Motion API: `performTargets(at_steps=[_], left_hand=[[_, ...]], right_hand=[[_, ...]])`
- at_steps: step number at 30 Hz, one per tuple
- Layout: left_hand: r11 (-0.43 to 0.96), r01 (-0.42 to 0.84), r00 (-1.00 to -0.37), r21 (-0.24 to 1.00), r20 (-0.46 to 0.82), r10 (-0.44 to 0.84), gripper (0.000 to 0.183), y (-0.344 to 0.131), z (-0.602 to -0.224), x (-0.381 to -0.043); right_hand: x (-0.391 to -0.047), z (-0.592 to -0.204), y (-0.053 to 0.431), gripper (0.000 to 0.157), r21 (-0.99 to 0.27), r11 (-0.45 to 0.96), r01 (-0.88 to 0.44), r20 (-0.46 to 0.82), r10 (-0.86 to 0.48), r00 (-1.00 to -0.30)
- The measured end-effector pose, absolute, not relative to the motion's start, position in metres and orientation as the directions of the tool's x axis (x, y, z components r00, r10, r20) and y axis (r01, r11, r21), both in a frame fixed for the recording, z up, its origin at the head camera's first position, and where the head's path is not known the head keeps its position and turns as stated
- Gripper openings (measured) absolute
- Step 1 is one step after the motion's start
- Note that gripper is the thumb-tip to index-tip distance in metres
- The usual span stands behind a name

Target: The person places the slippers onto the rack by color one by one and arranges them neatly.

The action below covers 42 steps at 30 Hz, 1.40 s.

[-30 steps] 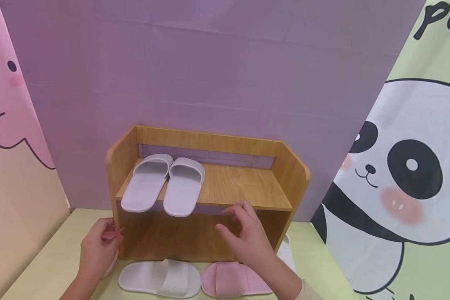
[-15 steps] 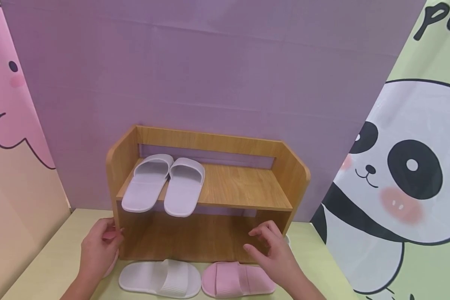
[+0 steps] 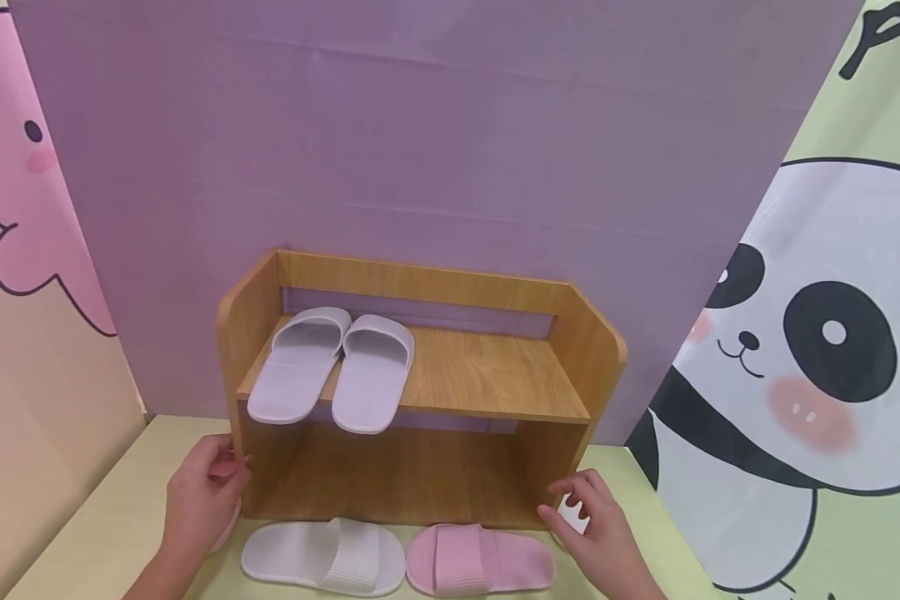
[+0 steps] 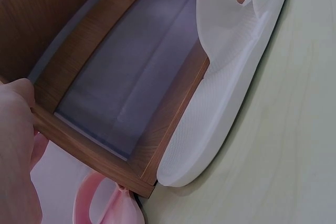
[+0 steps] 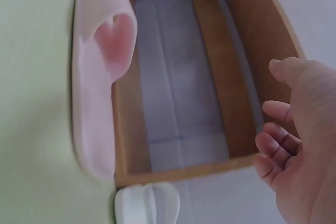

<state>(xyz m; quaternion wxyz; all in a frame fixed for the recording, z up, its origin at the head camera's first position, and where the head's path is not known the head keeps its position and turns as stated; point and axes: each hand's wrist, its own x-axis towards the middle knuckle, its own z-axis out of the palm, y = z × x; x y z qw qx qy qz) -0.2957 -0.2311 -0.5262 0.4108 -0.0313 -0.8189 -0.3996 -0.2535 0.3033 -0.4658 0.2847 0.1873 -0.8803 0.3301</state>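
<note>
"Taking the head view as a clock, how do the grips stand?"

"The right hand [image 3: 594, 532] has a wide grip: thumb and fingers apart, nothing held. The left hand [image 3: 202, 497] sits at the front edge of the rack [image 3: 420, 284], on its 9 o'clock side. Pink shows between thumb and fingers (whether they pinch the side pink slipper [image 4: 126, 209] or only meet the wood, I cannot tell)."

"What lies nearest the right grip?"

"The side white slipper [image 5: 128, 206], on the desk [image 3: 127, 500] just outside the rack's 3 o'clock side. Part of it shows between thumb and fingers, roughly 10 o'clock from the palm. Its long axis seems to run beside the rack, toward 12, though most is hidden. The left hand is much farther off."

"Edges and room?"

"The rack hems that slipper at 9 o'clock; desk surface runs toward 3, to the panda print [image 3: 840, 342]. The front pink slipper [image 3: 512, 561] lies near 9 from the right hand, its length 9 to 3, end to end with the front white slipper [image 3: 288, 554]. Above, the pale slippers [image 3: 371, 383] overhang the upper shelf [image 3: 487, 367], with wood showing toward 3."
</note>
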Motion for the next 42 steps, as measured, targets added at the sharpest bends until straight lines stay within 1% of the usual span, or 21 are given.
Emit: performTargets(at_steps=[6, 12, 15, 21, 29, 33, 37, 40, 42], left_hand=[[0.673, 0.377, -0.666, 0.637, 0.691, -0.280, 0.040, -0.230, -0.524, -0.295], [0.671, 0.395, -0.652, 0.628, 0.706, -0.277, 0.041, -0.230, -0.524, -0.295], [0.671, 0.396, -0.651, 0.627, 0.707, -0.277, 0.040, -0.230, -0.524, -0.295], [0.670, 0.395, -0.653, 0.628, 0.705, -0.276, 0.040, -0.230, -0.522, -0.293], [0.668, 0.421, -0.633, 0.614, 0.726, -0.268, 0.040, -0.230, -0.522, -0.293], [0.667, 0.420, -0.634, 0.615, 0.725, -0.269, 0.039, -0.230, -0.522, -0.293], [0.671, 0.417, -0.636, 0.613, 0.724, -0.266, 0.039, -0.230, -0.522, -0.294], [0.676, 0.415, -0.633, 0.609, 0.727, -0.265, 0.039, -0.231, -0.522, -0.295], [0.680, 0.414, -0.632, 0.606, 0.728, -0.264, 0.039, -0.231, -0.523, -0.295]], right_hand=[[-0.255, -0.477, 0.321, 0.035, -0.465, 0.748, -0.473, 0.633, -0.093, -0.769], [-0.260, -0.493, 0.337, 0.040, -0.417, 0.764, -0.492, 0.688, -0.088, -0.720], [-0.261, -0.498, 0.342, 0.039, -0.412, 0.773, -0.483, 0.690, -0.082, -0.719], [-0.262, -0.504, 0.349, 0.038, -0.433, 0.813, -0.390, 0.626, -0.040, -0.779], [-0.264, -0.511, 0.359, 0.048, -0.441, 0.846, -0.299, 0.549, -0.010, -0.836], [-0.266, -0.515, 0.364, 0.058, -0.448, 0.865, -0.227, 0.470, 0.011, -0.883], [-0.272, -0.518, 0.368, 0.073, -0.462, 0.878, -0.128, 0.345, 0.045, -0.938], [-0.276, -0.523, 0.370, 0.083, -0.459, 0.886, -0.070, 0.268, 0.063, -0.961], [-0.278, -0.527, 0.372, 0.087, -0.456, 0.888, -0.059, 0.249, 0.064, -0.966]])
